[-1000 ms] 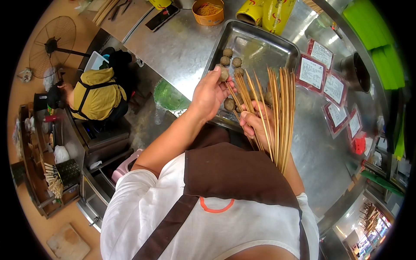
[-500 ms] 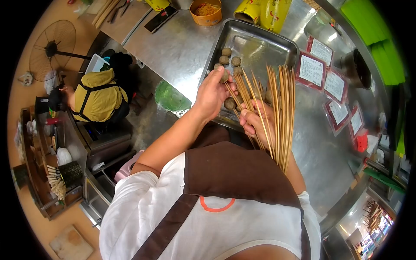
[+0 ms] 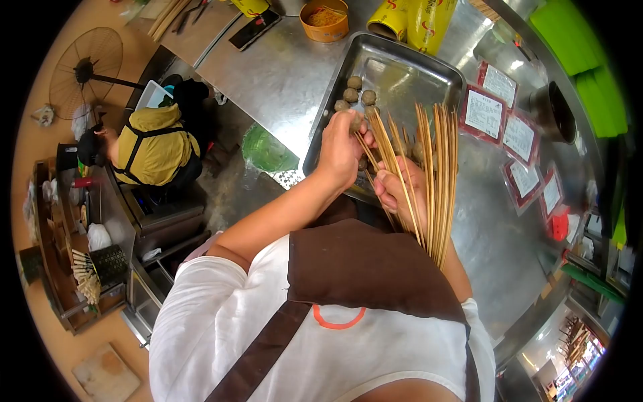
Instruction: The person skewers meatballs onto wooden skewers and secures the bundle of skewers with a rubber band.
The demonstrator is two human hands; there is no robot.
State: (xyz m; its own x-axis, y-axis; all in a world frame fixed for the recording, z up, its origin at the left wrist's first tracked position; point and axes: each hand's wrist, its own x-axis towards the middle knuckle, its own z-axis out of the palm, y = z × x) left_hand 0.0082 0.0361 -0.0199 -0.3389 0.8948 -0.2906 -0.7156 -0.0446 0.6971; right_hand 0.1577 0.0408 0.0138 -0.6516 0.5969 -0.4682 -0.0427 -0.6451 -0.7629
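My left hand (image 3: 338, 149) is closed on a round brown meatball (image 3: 356, 124), which shows at the fingertips over the tray's near left side. The tip of a thin wooden stick meets this ball from below. My right hand (image 3: 400, 191) is wrapped round a fanned bundle of bamboo skewers (image 3: 442, 174), their upper ends pointing away from me. Under both hands lies a rectangular metal tray (image 3: 422, 77). Several loose meatballs (image 3: 368, 97) sit in its left part; others are partly hidden behind the skewers and hands.
Sealed packets with white labels (image 3: 483, 112) lie right of the tray. Yellow packages (image 3: 425, 23) and an orange tub (image 3: 324, 27) stand beyond it, with a phone (image 3: 254, 30) at the left. A green basket (image 3: 268, 149) is below the table edge. Another person (image 3: 154, 144) crouches at the left.
My left hand has moved slightly right, closer to the skewers, with its fingers curled further round the meatball. My right hand keeps its grip on the bundle. The view has shifted slightly.
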